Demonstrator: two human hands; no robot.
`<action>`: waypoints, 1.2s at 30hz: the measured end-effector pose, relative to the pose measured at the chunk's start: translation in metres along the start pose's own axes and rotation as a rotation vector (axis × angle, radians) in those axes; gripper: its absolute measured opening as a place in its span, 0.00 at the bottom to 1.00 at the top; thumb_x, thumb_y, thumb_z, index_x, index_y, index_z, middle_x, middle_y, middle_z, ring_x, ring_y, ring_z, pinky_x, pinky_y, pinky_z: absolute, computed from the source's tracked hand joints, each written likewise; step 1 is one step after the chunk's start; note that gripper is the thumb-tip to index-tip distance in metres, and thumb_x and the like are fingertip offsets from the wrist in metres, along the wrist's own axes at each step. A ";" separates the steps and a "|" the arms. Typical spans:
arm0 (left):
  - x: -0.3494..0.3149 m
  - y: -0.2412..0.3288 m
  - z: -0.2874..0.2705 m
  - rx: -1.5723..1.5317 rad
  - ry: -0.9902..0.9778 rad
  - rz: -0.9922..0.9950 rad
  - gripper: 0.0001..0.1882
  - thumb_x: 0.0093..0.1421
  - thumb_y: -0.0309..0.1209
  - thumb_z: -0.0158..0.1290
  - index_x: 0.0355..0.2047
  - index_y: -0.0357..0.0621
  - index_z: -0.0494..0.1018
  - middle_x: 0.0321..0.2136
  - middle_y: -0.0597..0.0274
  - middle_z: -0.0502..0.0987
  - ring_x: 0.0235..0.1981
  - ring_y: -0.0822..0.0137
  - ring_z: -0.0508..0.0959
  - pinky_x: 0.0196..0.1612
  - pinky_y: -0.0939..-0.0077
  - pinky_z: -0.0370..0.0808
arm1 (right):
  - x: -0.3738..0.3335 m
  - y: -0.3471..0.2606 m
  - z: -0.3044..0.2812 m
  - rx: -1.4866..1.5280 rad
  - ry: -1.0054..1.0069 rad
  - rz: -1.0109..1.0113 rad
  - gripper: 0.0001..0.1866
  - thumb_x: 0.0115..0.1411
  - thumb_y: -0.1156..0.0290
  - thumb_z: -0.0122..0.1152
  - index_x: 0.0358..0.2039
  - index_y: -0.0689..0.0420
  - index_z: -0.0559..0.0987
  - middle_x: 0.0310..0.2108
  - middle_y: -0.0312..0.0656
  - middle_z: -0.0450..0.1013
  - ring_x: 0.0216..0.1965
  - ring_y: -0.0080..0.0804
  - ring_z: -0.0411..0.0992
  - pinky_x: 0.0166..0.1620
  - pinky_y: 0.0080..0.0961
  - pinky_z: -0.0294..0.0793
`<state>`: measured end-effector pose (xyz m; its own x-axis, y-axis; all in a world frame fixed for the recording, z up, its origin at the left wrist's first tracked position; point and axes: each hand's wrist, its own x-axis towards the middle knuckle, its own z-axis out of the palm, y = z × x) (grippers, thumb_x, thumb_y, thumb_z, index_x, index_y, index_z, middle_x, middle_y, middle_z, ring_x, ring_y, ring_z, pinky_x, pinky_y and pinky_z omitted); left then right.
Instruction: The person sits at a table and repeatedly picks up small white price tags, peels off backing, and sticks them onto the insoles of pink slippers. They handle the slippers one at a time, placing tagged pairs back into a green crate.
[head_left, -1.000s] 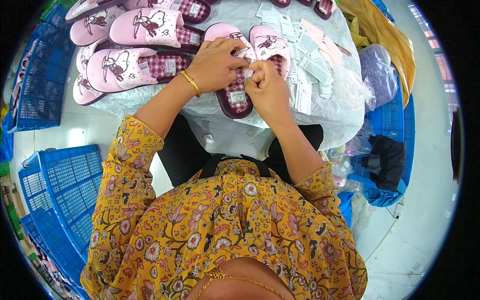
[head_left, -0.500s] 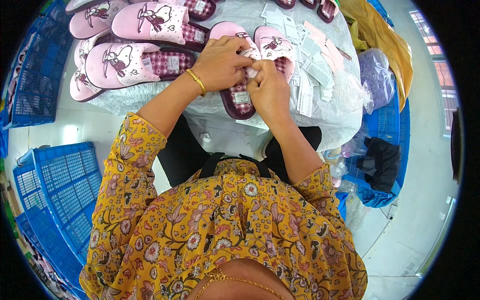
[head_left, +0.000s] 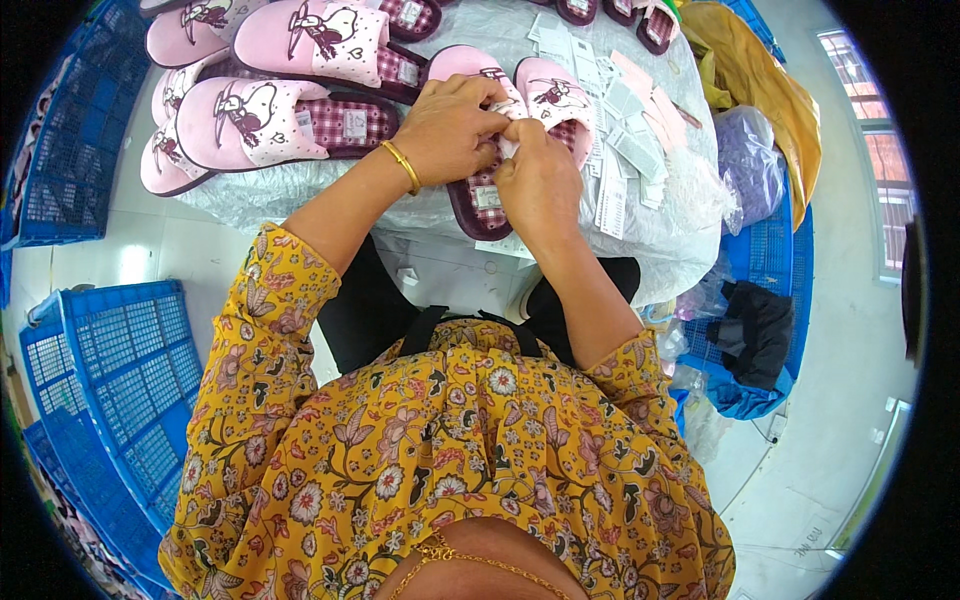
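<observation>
Slipper (head_left: 482, 215), pink with plaid insole: 1 under your hands, at the near edge of the plastic-covered table (head_left: 665, 245), toe away from you, heel toward you.

Counts, left to right. Blue crates (head_left: 75, 150): 1 upper left, at least 2 lower left; overlap hides the total. Pink slippers (head_left: 245, 120) left of your hands: at least 6, piled, no exact count. Second slipper (head_left: 558, 95): 1, just right of yours, toe also away. Paper slips (head_left: 637, 152): white and pink, too overlapped to count. Dark-soled slippers (head_left: 655, 27) at the top edge: 3, cut off. Purple bundle (head_left: 750, 165): 1. Dark cloth (head_left: 752, 335): 1, at the right-hand crate.

Pose. Left hand (head_left: 455, 130): comes in from lower left, back up, 1 gold bangle (head_left: 403, 167) on the wrist, fingers bent over your slipper's upper. Tips partly hidden; can't tell if they pinch. Right hand (head_left: 540, 180): from lower right, fingers curled, thumb and forefinger in a narrow pinch on a white bit (head_left: 508, 147) at the slipper's opening. Fold or tag, can't tell.
</observation>
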<state>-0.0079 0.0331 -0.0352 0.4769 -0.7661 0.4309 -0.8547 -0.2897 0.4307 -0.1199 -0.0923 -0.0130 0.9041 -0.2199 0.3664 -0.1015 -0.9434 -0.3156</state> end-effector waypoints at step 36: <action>0.001 -0.004 0.011 -0.041 0.034 -0.045 0.12 0.51 0.33 0.60 0.38 0.53 0.82 0.52 0.67 0.72 0.56 0.61 0.68 0.57 0.63 0.60 | -0.001 0.010 0.010 0.086 0.069 -0.058 0.13 0.51 0.81 0.60 0.39 0.56 0.74 0.29 0.46 0.75 0.34 0.49 0.74 0.37 0.46 0.71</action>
<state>-0.0063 0.0271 -0.0450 0.5218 -0.7329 0.4366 -0.8235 -0.2991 0.4821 -0.1177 -0.0991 -0.0254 0.8766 -0.1849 0.4443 -0.0114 -0.9310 -0.3649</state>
